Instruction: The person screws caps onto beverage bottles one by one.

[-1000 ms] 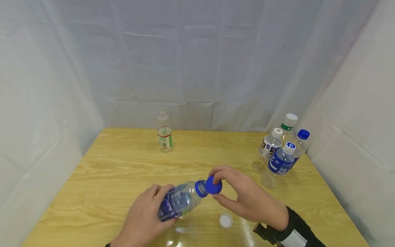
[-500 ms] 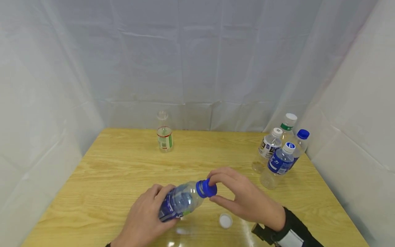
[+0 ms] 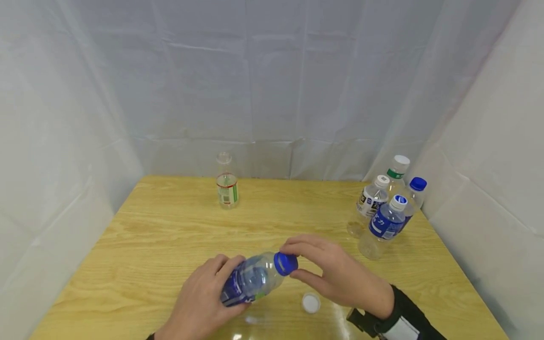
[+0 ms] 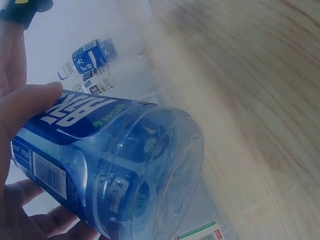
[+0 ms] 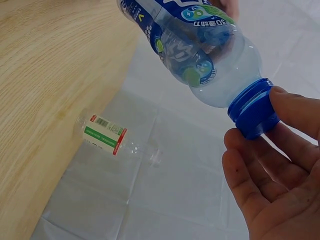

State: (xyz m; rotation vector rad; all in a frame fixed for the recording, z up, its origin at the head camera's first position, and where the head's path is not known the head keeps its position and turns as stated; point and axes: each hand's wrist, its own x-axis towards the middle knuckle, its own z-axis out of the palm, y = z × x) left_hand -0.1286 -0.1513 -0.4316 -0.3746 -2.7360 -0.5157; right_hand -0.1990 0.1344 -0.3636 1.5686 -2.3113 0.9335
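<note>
A clear plastic bottle [image 3: 257,276] with a blue label is tilted above the table, its neck pointing right. My left hand [image 3: 201,295] grips it round the label; in the left wrist view its clear base [image 4: 170,170] faces the camera. At the neck, my right hand [image 3: 333,269] pinches a blue cap [image 5: 257,120] between thumb and fingertips. The cap sits over the bottle's mouth, against the blue neck ring [image 5: 248,97]. Below the hands, a loose white cap [image 3: 311,303] lies on the table.
A capless bottle with a red, white and green label [image 3: 227,189] stands at the back left of the wooden table [image 3: 170,212]. Several capped bottles [image 3: 386,222] stand grouped at the right. White sheeting [image 3: 272,94] encloses the back and sides.
My right hand has moved left, bringing the blue cap from just off the bottle's mouth onto it. My left hand and the bottle have barely shifted.
</note>
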